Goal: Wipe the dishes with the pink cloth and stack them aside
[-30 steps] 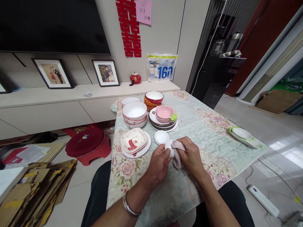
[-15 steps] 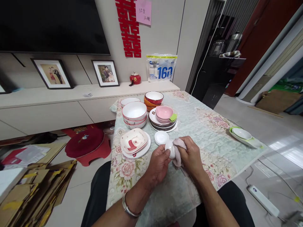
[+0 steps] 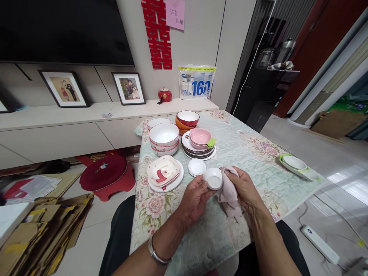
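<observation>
Above the near tablecloth point(image 3: 207, 237), the small white dish point(image 3: 213, 178), pinched in the left hand point(image 3: 195, 196), is best turned slowly while the right hand point(image 3: 245, 188), gripping a pale cloth point(image 3: 229, 193), rubs round its rim. It looks smooth, its visible face ringed, just right of similar white dishes point(image 3: 197, 167).

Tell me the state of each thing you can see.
Left hand, pinching the small dish
Right hand, gripping the cloth
Small dish, held up between the hands
Cloth, bunched and hanging
Other small dishes, stacked
White bowls, stacked upright
Plates, stacked under pink bowls
Red jar, lid on
Bag, standing
Television, dark
Cardboard, flattened and piled
</observation>
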Available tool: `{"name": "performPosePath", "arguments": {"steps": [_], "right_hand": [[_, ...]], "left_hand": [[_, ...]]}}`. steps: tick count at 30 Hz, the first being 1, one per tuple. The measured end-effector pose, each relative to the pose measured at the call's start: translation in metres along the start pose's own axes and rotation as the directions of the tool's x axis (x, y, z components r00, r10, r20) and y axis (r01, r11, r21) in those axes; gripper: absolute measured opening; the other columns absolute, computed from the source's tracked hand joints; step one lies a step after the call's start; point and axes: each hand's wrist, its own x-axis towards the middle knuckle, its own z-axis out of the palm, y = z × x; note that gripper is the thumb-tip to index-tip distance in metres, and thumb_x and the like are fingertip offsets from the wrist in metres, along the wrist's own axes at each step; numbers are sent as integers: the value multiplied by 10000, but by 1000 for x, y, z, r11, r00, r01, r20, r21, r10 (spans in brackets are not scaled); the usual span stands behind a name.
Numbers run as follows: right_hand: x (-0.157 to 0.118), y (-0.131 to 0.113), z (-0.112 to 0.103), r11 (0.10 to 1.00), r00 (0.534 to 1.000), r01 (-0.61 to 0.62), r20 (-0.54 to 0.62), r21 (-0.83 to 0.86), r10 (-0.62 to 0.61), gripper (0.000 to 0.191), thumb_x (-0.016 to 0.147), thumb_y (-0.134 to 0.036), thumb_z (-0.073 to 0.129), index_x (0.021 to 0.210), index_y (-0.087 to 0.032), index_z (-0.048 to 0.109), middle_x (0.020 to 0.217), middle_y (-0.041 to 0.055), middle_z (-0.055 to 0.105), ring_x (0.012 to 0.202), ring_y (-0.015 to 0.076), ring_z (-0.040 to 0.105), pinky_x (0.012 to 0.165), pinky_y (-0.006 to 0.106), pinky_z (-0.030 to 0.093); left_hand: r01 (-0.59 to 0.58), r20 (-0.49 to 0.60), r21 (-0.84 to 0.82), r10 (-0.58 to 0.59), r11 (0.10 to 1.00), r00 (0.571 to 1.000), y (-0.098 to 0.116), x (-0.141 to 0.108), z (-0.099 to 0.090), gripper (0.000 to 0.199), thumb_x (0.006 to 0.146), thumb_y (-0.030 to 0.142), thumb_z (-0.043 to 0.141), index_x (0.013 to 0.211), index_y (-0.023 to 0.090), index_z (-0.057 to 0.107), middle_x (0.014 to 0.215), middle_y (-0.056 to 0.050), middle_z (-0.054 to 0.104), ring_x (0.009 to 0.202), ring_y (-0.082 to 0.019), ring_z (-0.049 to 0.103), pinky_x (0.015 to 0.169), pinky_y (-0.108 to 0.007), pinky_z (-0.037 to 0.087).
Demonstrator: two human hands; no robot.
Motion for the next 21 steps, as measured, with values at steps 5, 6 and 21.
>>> {"name": "performPosePath", "arguments": {"steps": [5, 6, 21], "right_hand": [[-2, -2, -7, 982, 992, 125, 12, -139, -124, 267, 766, -391, 765, 927, -191, 691, 821, 3, 680, 688, 149, 586, 636, 252, 465], [-3, -3, -7, 968, 987, 158, 9, -195, -159, 252, 775, -386, 754, 921, -190, 693, 825, 2, 676, 708, 151, 586, 652, 252, 464], [-10, -13, -6, 894, 963, 253, 183, -369, -198, 172, 784, -315, 712, 903, -191, 721, 934, 34, 692, 848, 200, 618, 737, 285, 478]], "left_hand": [[118, 31, 53, -120, 992, 992, -2, -3, 1, 424, 766, 388, 775, 1089, 140, 657, 1063, -141, 726, 917, -260, 704, 870, -400, 516], [134, 39, 59, -136, 989, 990, -2, -3, 1, 419, 790, 409, 749, 1085, 126, 655, 1042, -152, 729, 897, -262, 709, 860, -400, 519], [187, 6, -125, -188, 974, 982, 8, -4, 5, 420, 782, 318, 713, 1154, 157, 601, 976, -87, 701, 861, -215, 661, 831, -380, 506]]}}
